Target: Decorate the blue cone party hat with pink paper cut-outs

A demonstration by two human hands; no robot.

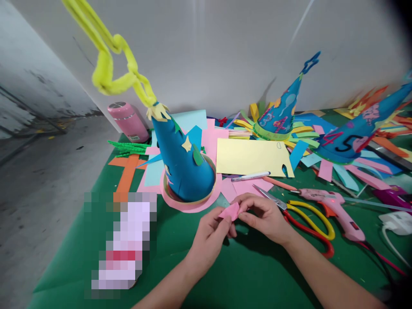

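Between my two hands is a small piece of pink paper, held just above the green table. My left hand pinches its left side, and my right hand pinches its right side with thumb and fingers. Behind them stands a blue paper cone hat with a pink brim, leaf and star cut-outs, and a yellow pipe-cleaner shape at its tip. To the right of my right hand lie scissors with red and yellow handles. A pale yellow sheet and a pen lie beyond.
A pink glue gun lies right of the scissors, near a white charger. Two decorated blue hats stand at the back right among paper strips. A pink bottle, green pipe cleaners and orange strips sit left. One object is pixelated.
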